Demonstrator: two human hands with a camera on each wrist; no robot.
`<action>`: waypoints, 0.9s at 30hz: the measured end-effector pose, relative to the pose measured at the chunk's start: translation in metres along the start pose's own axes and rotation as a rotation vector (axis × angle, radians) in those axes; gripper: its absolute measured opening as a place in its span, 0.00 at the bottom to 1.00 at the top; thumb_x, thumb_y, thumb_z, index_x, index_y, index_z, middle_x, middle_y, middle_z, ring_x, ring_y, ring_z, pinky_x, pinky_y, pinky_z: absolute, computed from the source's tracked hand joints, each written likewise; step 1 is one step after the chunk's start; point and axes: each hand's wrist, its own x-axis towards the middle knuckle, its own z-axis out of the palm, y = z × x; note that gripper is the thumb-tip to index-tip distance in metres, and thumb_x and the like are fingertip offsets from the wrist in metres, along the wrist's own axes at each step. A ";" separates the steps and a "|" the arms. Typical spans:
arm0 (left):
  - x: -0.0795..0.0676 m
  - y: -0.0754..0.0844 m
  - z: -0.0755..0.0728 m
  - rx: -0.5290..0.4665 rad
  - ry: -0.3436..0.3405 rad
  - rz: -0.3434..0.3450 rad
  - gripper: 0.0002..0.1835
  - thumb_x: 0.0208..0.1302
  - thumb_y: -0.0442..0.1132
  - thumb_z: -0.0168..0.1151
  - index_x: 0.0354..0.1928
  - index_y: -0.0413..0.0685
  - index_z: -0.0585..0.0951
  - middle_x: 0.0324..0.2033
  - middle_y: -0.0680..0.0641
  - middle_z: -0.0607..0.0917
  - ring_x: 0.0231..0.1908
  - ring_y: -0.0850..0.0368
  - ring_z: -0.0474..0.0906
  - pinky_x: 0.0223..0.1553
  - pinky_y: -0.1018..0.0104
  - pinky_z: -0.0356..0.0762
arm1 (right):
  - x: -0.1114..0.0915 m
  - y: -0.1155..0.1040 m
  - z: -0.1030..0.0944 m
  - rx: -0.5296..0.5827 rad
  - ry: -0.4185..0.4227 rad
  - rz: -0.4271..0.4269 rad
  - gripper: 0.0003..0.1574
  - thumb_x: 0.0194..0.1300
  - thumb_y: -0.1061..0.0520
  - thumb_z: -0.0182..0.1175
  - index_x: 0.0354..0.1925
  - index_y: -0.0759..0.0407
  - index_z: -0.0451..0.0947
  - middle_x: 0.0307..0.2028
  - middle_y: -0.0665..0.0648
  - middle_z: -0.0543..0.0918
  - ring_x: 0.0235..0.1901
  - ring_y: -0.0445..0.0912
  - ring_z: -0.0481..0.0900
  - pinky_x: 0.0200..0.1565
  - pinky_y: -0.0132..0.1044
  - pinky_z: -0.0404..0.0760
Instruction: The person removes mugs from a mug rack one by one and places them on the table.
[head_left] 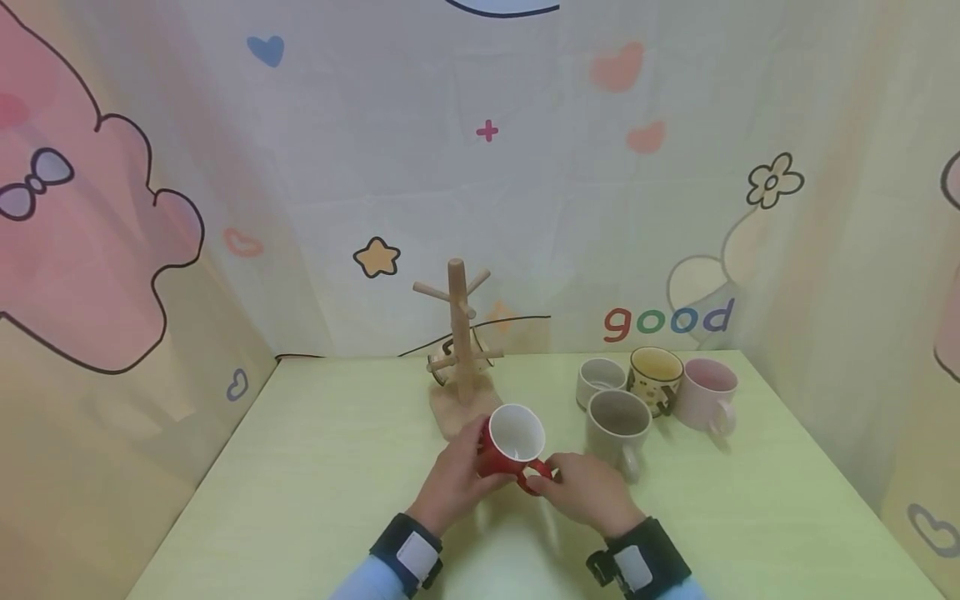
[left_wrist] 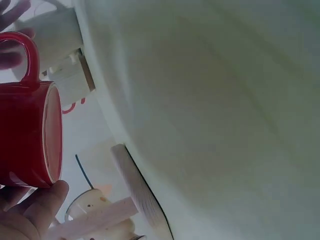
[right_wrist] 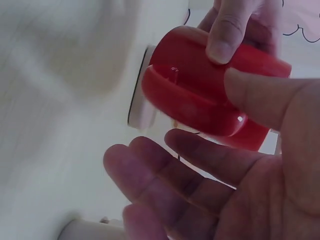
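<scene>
A red mug [head_left: 504, 454] with a white inside is held above the table, its mouth tilted up in the head view. My left hand [head_left: 459, 471] grips its body from the left, thumb on the near side. In the left wrist view the mug's base [left_wrist: 53, 132] shows. My right hand [head_left: 585, 492] is at the mug's handle [right_wrist: 192, 105]. Its thumb [right_wrist: 260, 97] reaches the handle, while the other fingers [right_wrist: 150, 175] stay spread, apart from it. Just behind the mug stands a wooden mug rack [head_left: 459, 333], with a patterned cup [head_left: 483, 343] on a low peg.
To the right stand a grey mug [head_left: 618, 429] with its handle toward me, a small white cup [head_left: 600, 379], a yellow patterned mug [head_left: 656, 379] and a pink mug [head_left: 705, 400]. A printed curtain [head_left: 375, 125] hangs behind the table [head_left: 300, 483].
</scene>
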 end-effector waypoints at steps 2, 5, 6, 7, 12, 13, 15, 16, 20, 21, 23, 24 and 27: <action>-0.001 0.001 0.002 0.044 -0.007 0.015 0.45 0.50 0.43 0.80 0.68 0.48 0.65 0.58 0.48 0.77 0.57 0.53 0.75 0.60 0.53 0.73 | 0.000 -0.001 0.001 0.014 0.005 -0.009 0.16 0.63 0.43 0.65 0.32 0.54 0.82 0.20 0.48 0.75 0.22 0.44 0.70 0.24 0.38 0.68; -0.001 0.003 0.005 0.075 -0.023 0.024 0.45 0.50 0.44 0.80 0.68 0.46 0.65 0.58 0.47 0.77 0.58 0.54 0.74 0.60 0.53 0.73 | 0.000 0.000 0.001 0.037 0.000 -0.021 0.11 0.64 0.47 0.66 0.33 0.53 0.83 0.21 0.47 0.76 0.23 0.44 0.71 0.25 0.38 0.70; -0.001 0.004 0.006 0.074 -0.029 0.022 0.45 0.50 0.44 0.80 0.68 0.46 0.65 0.58 0.47 0.77 0.58 0.54 0.74 0.60 0.53 0.73 | 0.000 0.000 0.002 0.041 0.000 -0.026 0.10 0.64 0.48 0.66 0.34 0.53 0.83 0.22 0.47 0.77 0.23 0.44 0.71 0.25 0.38 0.70; -0.001 0.004 0.006 0.077 -0.033 0.020 0.45 0.51 0.44 0.80 0.68 0.47 0.65 0.59 0.48 0.77 0.58 0.54 0.74 0.60 0.54 0.73 | 0.000 0.000 0.002 0.046 -0.001 -0.030 0.09 0.64 0.48 0.66 0.34 0.53 0.83 0.22 0.47 0.77 0.23 0.44 0.71 0.25 0.38 0.71; -0.001 0.006 0.007 0.057 -0.041 0.012 0.44 0.51 0.44 0.79 0.68 0.47 0.65 0.59 0.48 0.77 0.57 0.54 0.74 0.60 0.54 0.73 | 0.000 -0.001 0.001 0.098 -0.022 -0.027 0.07 0.65 0.52 0.65 0.35 0.54 0.83 0.22 0.48 0.77 0.23 0.44 0.71 0.25 0.38 0.70; -0.002 0.007 0.007 0.054 -0.041 0.011 0.44 0.51 0.44 0.79 0.68 0.47 0.65 0.59 0.48 0.77 0.58 0.54 0.74 0.60 0.54 0.73 | 0.000 -0.001 0.001 0.122 -0.031 -0.021 0.07 0.66 0.52 0.64 0.35 0.54 0.83 0.22 0.48 0.77 0.22 0.44 0.72 0.24 0.38 0.70; -0.002 0.006 0.007 0.050 -0.045 0.011 0.44 0.52 0.44 0.79 0.68 0.47 0.65 0.59 0.47 0.77 0.58 0.55 0.74 0.60 0.54 0.73 | -0.001 -0.001 0.001 0.173 -0.048 -0.008 0.07 0.67 0.54 0.63 0.36 0.56 0.82 0.22 0.49 0.77 0.21 0.44 0.73 0.23 0.37 0.71; -0.002 0.006 0.007 0.043 -0.047 0.009 0.44 0.52 0.45 0.78 0.68 0.47 0.64 0.60 0.47 0.76 0.58 0.55 0.74 0.60 0.54 0.73 | -0.001 -0.001 0.000 0.200 -0.056 -0.003 0.06 0.67 0.54 0.63 0.37 0.57 0.82 0.22 0.50 0.78 0.20 0.44 0.74 0.23 0.37 0.72; -0.002 0.007 0.008 0.009 -0.062 -0.001 0.45 0.52 0.45 0.78 0.69 0.49 0.63 0.61 0.49 0.75 0.59 0.55 0.74 0.60 0.56 0.73 | -0.001 0.001 0.002 0.274 -0.072 0.001 0.07 0.68 0.56 0.62 0.39 0.59 0.82 0.24 0.51 0.80 0.19 0.45 0.77 0.23 0.38 0.75; -0.002 0.007 0.008 0.000 -0.066 -0.003 0.45 0.52 0.45 0.78 0.70 0.50 0.63 0.61 0.49 0.75 0.59 0.55 0.74 0.60 0.57 0.73 | -0.001 0.002 0.002 0.289 -0.075 0.001 0.07 0.68 0.56 0.62 0.40 0.59 0.82 0.25 0.52 0.80 0.19 0.45 0.77 0.23 0.38 0.76; -0.002 0.007 0.008 -0.017 -0.075 -0.009 0.46 0.52 0.45 0.78 0.70 0.50 0.62 0.61 0.49 0.74 0.60 0.55 0.74 0.60 0.58 0.73 | 0.000 0.003 0.002 0.315 -0.079 -0.001 0.08 0.68 0.57 0.61 0.40 0.60 0.82 0.25 0.52 0.81 0.20 0.46 0.78 0.24 0.38 0.76; -0.002 0.008 0.007 -0.022 -0.078 -0.012 0.46 0.52 0.45 0.78 0.70 0.50 0.62 0.61 0.49 0.74 0.60 0.54 0.74 0.60 0.58 0.73 | 0.000 0.003 0.002 0.326 -0.077 -0.002 0.07 0.69 0.57 0.61 0.40 0.60 0.82 0.25 0.52 0.81 0.20 0.46 0.78 0.24 0.38 0.76; -0.001 0.009 0.004 -0.020 -0.092 -0.032 0.47 0.52 0.46 0.78 0.71 0.50 0.61 0.62 0.48 0.74 0.60 0.54 0.74 0.60 0.57 0.73 | 0.000 0.001 0.001 0.337 -0.062 -0.001 0.07 0.69 0.58 0.60 0.38 0.60 0.82 0.24 0.52 0.79 0.20 0.46 0.78 0.23 0.38 0.75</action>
